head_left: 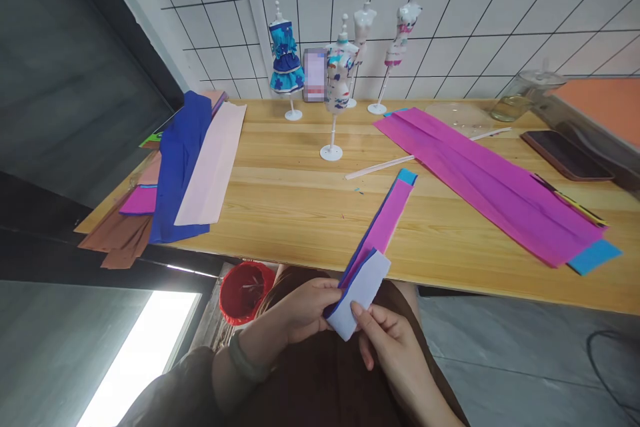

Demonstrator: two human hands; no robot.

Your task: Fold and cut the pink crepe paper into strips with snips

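Note:
Over my lap, at the table's front edge, my left hand (pixel 313 307) pinches the left side of a layered paper strip. The strip has a magenta face (pixel 387 217), a dark blue edge and a light blue tip, and its far end reaches up over the table. Its near part shows a pale lavender piece (pixel 360 293) with a dark blue border, lying over the magenta. My right hand (pixel 387 337) grips the lower right edge of this pale piece, thumb on top. The left fingertips are partly hidden behind the strip.
Small mannequins (pixel 339 77) stand at the back of the wooden table (pixel 280 213). Blue, pink and brown sheets (pixel 183 167) lie left; wide magenta strips (pixel 490 180), a thin pale strip, yellow-black tool, phone (pixel 565 155) and glass jar lie right. A red bin (pixel 245 293) stands below.

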